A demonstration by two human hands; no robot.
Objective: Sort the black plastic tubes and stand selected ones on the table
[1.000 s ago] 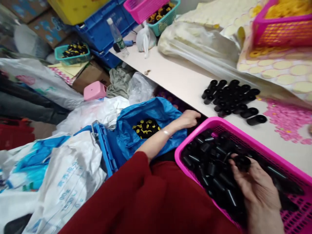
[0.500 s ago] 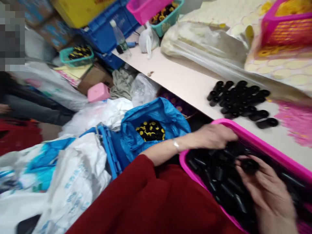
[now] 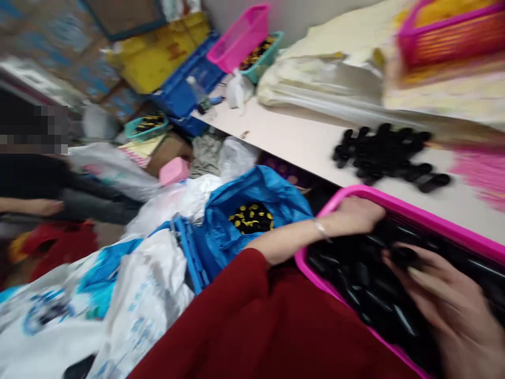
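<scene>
A pink basket full of glossy black plastic tubes lies in front of my body. In my right hand a black tube is gripped between thumb and fingers, its round end turned up. My left hand reaches inside the basket's far left corner, fingers curled down among the tubes. Blur and the tubes hide its fingertips, so what it holds is unclear. On the white table beyond the basket, several black tubes stand and lie in a cluster.
Left of the basket, a blue bag holds black-and-yellow pieces. White sacks lie farther left, near a person. Wrapped sheets, a pink basket of yellow pieces and pink material occupy the table.
The view has swung, shifting the left-hand background to the right. My left hand sits lower inside the basket's corner. My right hand still grips the black tube, fingers now more around it.
</scene>
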